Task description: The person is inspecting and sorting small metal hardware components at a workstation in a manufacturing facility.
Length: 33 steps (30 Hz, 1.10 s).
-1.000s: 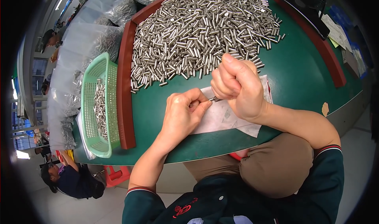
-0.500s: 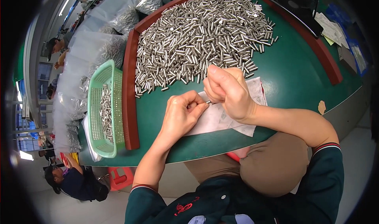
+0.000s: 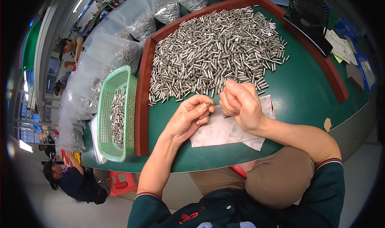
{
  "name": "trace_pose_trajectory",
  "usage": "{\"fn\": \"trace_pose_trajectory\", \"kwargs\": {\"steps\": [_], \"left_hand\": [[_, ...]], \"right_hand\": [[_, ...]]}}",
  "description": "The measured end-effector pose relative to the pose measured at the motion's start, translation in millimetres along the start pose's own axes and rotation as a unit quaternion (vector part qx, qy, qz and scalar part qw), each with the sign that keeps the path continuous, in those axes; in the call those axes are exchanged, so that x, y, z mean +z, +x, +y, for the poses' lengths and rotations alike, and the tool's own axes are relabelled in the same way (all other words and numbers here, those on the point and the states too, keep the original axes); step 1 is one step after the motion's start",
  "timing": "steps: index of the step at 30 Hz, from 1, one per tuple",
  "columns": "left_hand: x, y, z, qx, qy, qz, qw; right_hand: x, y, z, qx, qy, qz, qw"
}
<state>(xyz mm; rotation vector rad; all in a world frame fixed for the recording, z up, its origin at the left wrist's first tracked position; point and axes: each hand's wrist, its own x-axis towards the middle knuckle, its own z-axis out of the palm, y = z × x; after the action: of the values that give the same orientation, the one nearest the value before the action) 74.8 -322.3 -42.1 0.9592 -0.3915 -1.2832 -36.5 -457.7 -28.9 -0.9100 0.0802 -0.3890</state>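
My left hand point(image 3: 187, 117) pinches a small metal pin point(image 3: 208, 105) between thumb and fingertips, just above a stained white cloth point(image 3: 216, 133). Close by on its right, my right hand point(image 3: 245, 107) is closed in a fist. A small greyish bit shows under its curled fingers, but I cannot make out what it is. The hands are a short gap apart. Beyond them a large heap of shiny metal pins point(image 3: 216, 47) spreads over the green table point(image 3: 309, 83).
A red-brown wooden rim point(image 3: 143, 107) borders the heap. Left of it stands a green basket point(image 3: 103, 119) with some pins. Clear bags point(image 3: 140, 23) of pins line the far left. A black fan point(image 3: 309, 7) and papers point(image 3: 341, 45) are at the far right. Two people sit at left.
My hands have moved apart, and the left fingertips have turned upward with the pin. The right fist has shifted slightly right and nearer. The whole view has shifted a little.
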Motion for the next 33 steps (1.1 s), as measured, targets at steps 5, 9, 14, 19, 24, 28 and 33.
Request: {"fn": "trace_pose_trajectory", "kwargs": {"steps": [5, 9, 14, 19, 24, 28, 33], "left_hand": [[0.5, -0.4, 1.0, 0.003, 0.003, 0.008, 1.0], [2.7, 1.3, 2.8, -0.015, -0.027, 0.01, 0.999], [3.5, -1.0, 7.6, -0.036, -0.037, 0.015, 0.999], [4.5, -1.0, 9.6, -0.041, -0.032, 0.023, 0.998], [-1.2, -2.6, 12.0, 0.006, -0.113, 0.027, 0.993], [-6.6, -6.7, 21.2, 0.074, 0.1, 0.17, 0.978], [-0.8, -2.3, 16.3, 0.197, 0.64, 0.273, 0.69]], "right_hand": [[0.2, 1.8, -0.8, 0.002, 0.008, -0.002, 1.0], [-1.5, 1.5, -1.7, 0.003, 0.004, -0.003, 1.0], [-1.8, 2.1, -0.5, 0.016, 0.023, -0.004, 1.0], [-2.5, 3.1, -1.1, 0.011, 0.033, -0.013, 0.999], [0.7, 3.3, -3.2, 0.015, 0.016, 0.001, 1.0], [-0.1, 3.1, -2.6, 0.015, 0.015, -0.003, 1.0], [0.3, 3.6, -2.7, 0.018, 0.011, 0.0, 1.0]]}}
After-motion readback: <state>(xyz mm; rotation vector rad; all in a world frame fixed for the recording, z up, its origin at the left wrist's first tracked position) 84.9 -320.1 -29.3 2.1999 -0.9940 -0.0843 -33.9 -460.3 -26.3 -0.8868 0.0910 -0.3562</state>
